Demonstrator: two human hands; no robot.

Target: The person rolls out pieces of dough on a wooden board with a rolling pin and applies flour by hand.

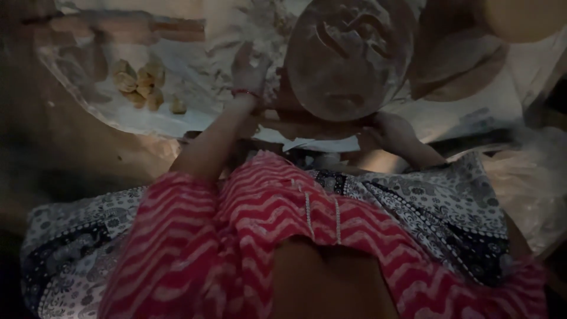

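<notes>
A round floured rolling board lies at the top middle, with finger marks in the flour. My left hand, a red bangle at its wrist, reaches out beside the board's left edge, fingers apart over loose flour. My right hand curls around the board's lower right rim. The picture is dim and blurred.
Several small dough balls sit on a wide floured tray at the left. A wooden rolling pin lies at the top left. A brown round flat piece rests to the right of the board. My red zigzag garment and patterned cloth fill the lower frame.
</notes>
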